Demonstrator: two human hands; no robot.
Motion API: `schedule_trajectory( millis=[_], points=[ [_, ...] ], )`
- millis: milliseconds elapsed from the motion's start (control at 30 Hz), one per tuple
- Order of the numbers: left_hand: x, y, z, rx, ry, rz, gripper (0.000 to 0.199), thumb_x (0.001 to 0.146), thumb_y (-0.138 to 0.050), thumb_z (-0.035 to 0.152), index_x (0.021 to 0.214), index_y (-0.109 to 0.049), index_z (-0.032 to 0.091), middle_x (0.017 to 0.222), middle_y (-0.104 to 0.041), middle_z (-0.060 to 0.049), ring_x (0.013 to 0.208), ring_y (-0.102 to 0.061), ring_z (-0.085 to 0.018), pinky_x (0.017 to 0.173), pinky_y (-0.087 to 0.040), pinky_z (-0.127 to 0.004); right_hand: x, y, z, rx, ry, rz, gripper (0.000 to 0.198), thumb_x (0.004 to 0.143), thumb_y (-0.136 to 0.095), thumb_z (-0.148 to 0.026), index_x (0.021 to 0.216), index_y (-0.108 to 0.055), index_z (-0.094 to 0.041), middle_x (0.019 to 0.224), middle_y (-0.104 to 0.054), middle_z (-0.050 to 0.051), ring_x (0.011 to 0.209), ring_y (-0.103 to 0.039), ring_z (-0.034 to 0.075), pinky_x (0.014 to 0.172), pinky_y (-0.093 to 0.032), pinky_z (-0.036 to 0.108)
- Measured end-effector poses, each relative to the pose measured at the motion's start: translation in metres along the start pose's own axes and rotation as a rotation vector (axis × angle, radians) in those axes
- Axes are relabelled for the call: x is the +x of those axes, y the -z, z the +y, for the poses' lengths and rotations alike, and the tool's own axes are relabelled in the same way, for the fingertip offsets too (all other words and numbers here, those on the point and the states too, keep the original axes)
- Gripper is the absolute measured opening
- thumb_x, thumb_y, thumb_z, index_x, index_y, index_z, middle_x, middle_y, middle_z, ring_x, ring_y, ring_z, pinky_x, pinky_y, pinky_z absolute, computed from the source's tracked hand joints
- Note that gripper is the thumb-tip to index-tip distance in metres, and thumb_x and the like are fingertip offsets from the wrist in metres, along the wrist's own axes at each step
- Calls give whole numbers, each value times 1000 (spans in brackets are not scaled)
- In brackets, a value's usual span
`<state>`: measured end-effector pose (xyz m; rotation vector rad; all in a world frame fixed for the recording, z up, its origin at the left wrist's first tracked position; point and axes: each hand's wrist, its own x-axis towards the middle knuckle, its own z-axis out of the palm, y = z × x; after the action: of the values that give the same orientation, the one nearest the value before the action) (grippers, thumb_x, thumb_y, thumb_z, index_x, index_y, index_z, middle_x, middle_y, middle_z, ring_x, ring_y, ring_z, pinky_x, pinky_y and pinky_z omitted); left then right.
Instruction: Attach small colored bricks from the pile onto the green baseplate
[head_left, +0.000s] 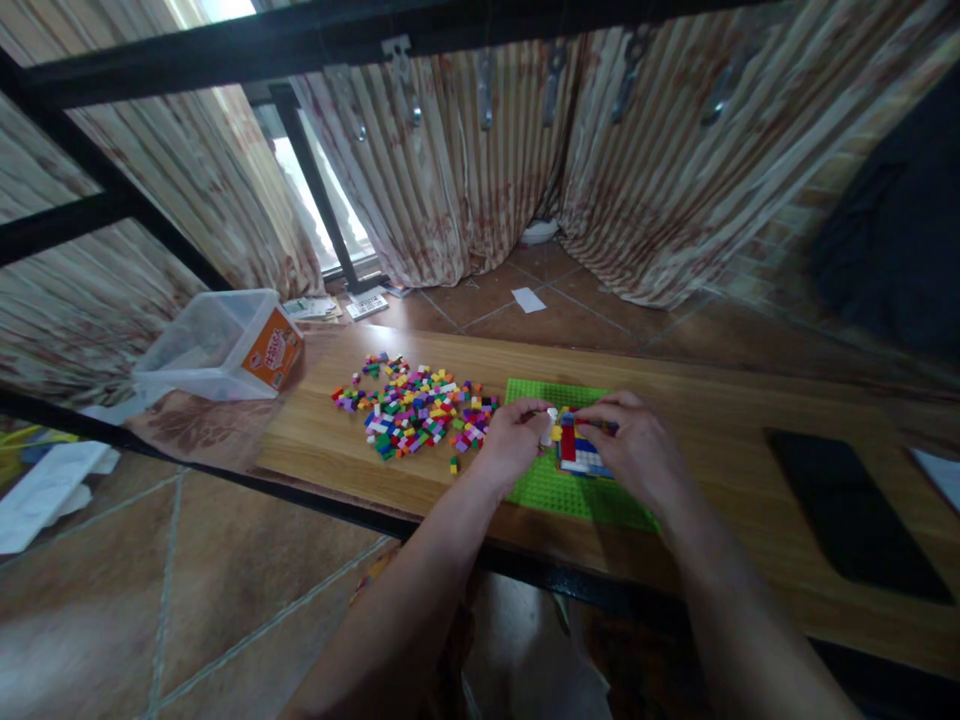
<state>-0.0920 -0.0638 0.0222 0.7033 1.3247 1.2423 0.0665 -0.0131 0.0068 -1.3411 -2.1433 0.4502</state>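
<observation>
A block of building bricks (583,458) in red, white, blue and yellow stands on a green studded baseplate (540,497). My left hand (514,440) is at the block's left side, its fingers pinched on a small white brick (552,414). Just beside those fingertips is a yellow brick (556,433). From the right, my right hand (637,440) covers part of the block, with thumb and forefinger closed on its upper part. Whether a loose brick lies between those fingers is hidden.
Loose multicoloured bricks (420,410) are spread left of the baseplate on the wooden table (315,440). A clear plastic bin (202,340) with an orange label stands beyond the table's left end. A flat black slab (847,510) lies on the right. Black metal bars (300,50) cross above.
</observation>
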Motion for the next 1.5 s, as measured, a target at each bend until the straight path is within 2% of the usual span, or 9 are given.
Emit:
schedule_trajectory(
  millis=[100, 300, 567, 800, 967, 1267, 1433, 1500],
  points=[
    [0, 0, -1, 13, -4, -5, 11, 80, -65, 24, 85, -67, 14, 61, -58, 2, 51, -52, -8, 49, -36, -18, 2, -2, 0, 11, -69, 21, 20, 78, -60, -31, 84, -77, -23, 93, -64, 7, 84, -60, 23, 78, -48, 40],
    [0, 0, 0, 43, -3, 22, 12, 81, -64, 24, 86, -67, 14, 61, -58, 2, 52, -52, -8, 50, -37, -18, 3, 1, 1, 20, -120, 58, 22, 75, -63, -37, 85, -75, -22, 90, -66, 8, 81, -61, 23, 76, -48, 39],
    [2, 0, -2, 9, -26, 28, 12, 80, -66, 24, 86, -68, 14, 59, -59, 1, 51, -51, -9, 49, -37, -19, 2, -2, 7, 32, -110, 115, 31, 79, -60, -46, 90, -75, -21, 94, -70, 12, 92, -63, 28, 85, -48, 46],
    [3, 1, -4, 1, -22, 15, 8, 81, -62, 19, 86, -66, 13, 58, -58, 2, 50, -51, -8, 49, -36, -19, 6, -16, 15, 223, -300, 68, 30, 73, -65, -46, 88, -77, -23, 84, -75, 6, 72, -67, 22, 67, -50, 36],
    [1, 1, -2, -29, -7, 11, 8, 80, -66, 18, 86, -65, 14, 59, -58, 3, 51, -52, -8, 50, -38, -19, 7, -18, 13, 283, -381, 78, 29, 68, -70, -45, 84, -77, -21, 78, -75, 6, 69, -67, 22, 66, -50, 36],
    [-2, 1, -3, -95, 18, -18, 20, 71, -73, 14, 89, -64, 13, 64, -61, 2, 54, -55, -7, 55, -43, -19, 5, -16, 11, 242, -342, 52, 30, 72, -68, -46, 88, -77, -22, 85, -75, 7, 77, -68, 25, 72, -51, 40],
    [-2, 0, -1, -161, 6, -18, 21, 69, -73, 11, 87, -62, 13, 69, -63, 1, 59, -58, -8, 59, -47, -20, -1, -1, -4, 192, -199, 217, 30, 80, -62, -48, 89, -76, -24, 97, -74, 9, 93, -67, 26, 86, -50, 42],
    [-2, -2, 0, -183, -5, -16, 19, 70, -71, 10, 85, -61, 14, 70, -62, 2, 59, -58, -8, 60, -48, -21, -3, 4, -11, 256, -158, 212, 29, 81, -61, -49, 87, -75, -25, 94, -74, 7, 89, -67, 24, 84, -51, 40]
  ],
)
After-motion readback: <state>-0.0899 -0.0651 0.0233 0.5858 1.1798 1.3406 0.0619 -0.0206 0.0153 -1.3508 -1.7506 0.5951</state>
